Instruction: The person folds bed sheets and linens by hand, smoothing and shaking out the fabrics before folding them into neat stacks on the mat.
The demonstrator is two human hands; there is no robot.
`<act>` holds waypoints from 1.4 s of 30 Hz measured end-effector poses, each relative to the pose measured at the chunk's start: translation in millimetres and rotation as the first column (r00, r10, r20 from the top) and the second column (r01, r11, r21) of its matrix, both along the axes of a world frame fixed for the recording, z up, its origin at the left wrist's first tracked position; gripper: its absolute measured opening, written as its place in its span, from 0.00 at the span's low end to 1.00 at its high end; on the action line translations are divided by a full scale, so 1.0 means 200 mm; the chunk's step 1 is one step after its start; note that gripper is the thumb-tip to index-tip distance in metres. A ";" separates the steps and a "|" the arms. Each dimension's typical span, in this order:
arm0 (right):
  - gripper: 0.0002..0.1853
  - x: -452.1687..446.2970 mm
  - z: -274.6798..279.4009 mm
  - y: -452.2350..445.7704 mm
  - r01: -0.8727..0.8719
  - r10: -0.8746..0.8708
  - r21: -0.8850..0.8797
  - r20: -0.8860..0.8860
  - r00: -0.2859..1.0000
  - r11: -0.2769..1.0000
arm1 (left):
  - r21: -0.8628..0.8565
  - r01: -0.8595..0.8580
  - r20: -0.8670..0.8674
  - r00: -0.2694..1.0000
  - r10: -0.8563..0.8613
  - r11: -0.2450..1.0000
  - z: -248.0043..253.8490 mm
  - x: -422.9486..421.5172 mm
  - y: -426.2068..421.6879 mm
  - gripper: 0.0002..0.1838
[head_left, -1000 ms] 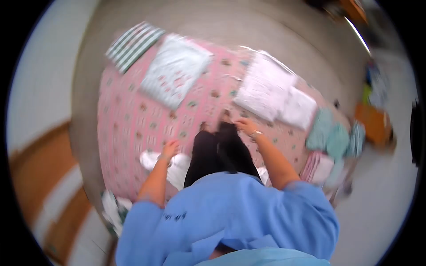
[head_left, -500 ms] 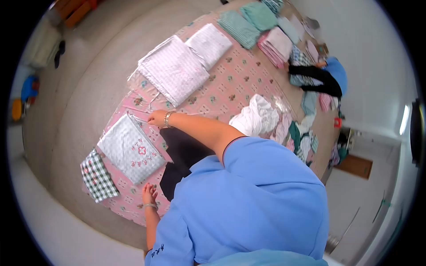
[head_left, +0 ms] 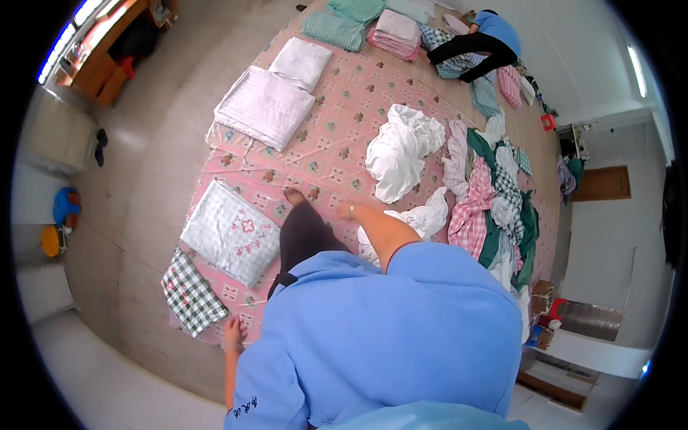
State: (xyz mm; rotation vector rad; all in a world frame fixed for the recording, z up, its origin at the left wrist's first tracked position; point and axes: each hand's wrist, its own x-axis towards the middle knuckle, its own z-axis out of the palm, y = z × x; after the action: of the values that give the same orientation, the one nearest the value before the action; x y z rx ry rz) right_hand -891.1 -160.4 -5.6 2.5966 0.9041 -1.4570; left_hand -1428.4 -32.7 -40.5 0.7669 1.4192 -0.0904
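My left hand (head_left: 234, 332) hangs low at the mat's edge, its fingers loosely apart with nothing in them, close to a folded green-and-white checked cloth (head_left: 192, 294). Above that cloth lies a folded pale cloth (head_left: 233, 231) with red embroidery. My right hand (head_left: 347, 210) is over the pink patterned mat (head_left: 344, 154), beyond my dark trousers; it is small and blurred, and its fingers cannot be made out. Crumpled white cloth (head_left: 403, 147) lies past it, and another white heap (head_left: 423, 218) shows beside my right forearm.
Folded pale pink cloths (head_left: 265, 107) lie at the mat's upper left, green folded stacks (head_left: 335, 30) at the top. A person (head_left: 494, 36) in blue bends at upper right. Mixed pink, green and checked fabric (head_left: 494, 204) is piled right. A wooden desk (head_left: 107, 54) stands upper left.
The view has turned and shifted, so more of the fabric pile on the right shows. My right hand has moved away from the pale folded cloths toward the white heaps.
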 end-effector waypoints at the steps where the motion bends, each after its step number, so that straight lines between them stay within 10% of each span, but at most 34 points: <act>1: 0.16 -0.07 0.04 -0.12 0.005 -0.008 -0.068 -0.046 0.999 0.998 | -0.023 0.028 -0.036 0.999 -0.028 0.999 0.00 -0.16 -0.05 0.12; 4: 0.16 -0.19 0.05 -0.37 0.033 -0.062 -0.199 -0.143 0.988 0.980 | -0.058 0.037 -0.135 0.990 -0.045 0.998 0.00 -0.47 -0.18 0.12; 9: 0.14 -0.21 0.02 -0.47 0.241 -0.210 0.332 -0.126 0.970 0.912 | -0.020 -0.039 -0.153 0.988 0.035 0.999 0.10 -0.47 -0.21 0.12; 15: 0.13 -0.19 0.12 -0.61 0.223 -0.217 0.401 -0.061 0.974 0.889 | 0.140 -0.015 0.057 0.998 0.007 0.990 0.37 0.21 -0.07 0.14; 22: 0.17 -0.08 -0.03 -0.97 0.228 -0.202 0.193 -0.143 0.969 0.954 | 0.312 0.274 0.131 0.936 -0.327 0.910 0.57 0.82 -0.08 0.14; 28: 0.17 0.02 0.07 -1.21 0.173 -0.166 0.113 -0.071 0.984 0.978 | 0.094 0.365 0.046 0.928 -0.370 0.926 0.31 0.65 -0.18 0.14; 31: 0.16 0.08 -0.03 -1.24 0.019 -0.020 0.234 -0.002 1.000 0.972 | 0.091 0.398 0.065 0.912 -0.404 0.913 -0.12 0.30 -0.15 0.15; 34: 0.16 0.13 -0.06 -1.19 -0.023 0.032 0.256 -0.030 0.999 0.966 | 0.154 0.584 -0.080 0.811 -0.579 0.797 -0.08 0.23 -0.15 0.17; 37: 0.10 0.14 -0.11 -1.04 -0.422 0.407 0.031 0.207 0.890 0.906 | 0.138 0.433 -0.088 0.901 -0.424 0.891 0.31 0.45 -0.23 0.18; 42: 0.16 0.08 0.09 -0.78 0.038 -0.041 0.165 0.014 0.999 0.986 | 0.128 0.182 -0.025 0.983 -0.181 0.975 0.40 0.61 -0.31 0.16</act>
State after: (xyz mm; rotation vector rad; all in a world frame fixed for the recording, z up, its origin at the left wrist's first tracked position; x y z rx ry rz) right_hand -874.9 -316.3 11.7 2.7539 1.0179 -1.4233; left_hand -1305.6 -94.2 38.5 1.0050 1.3746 -0.1454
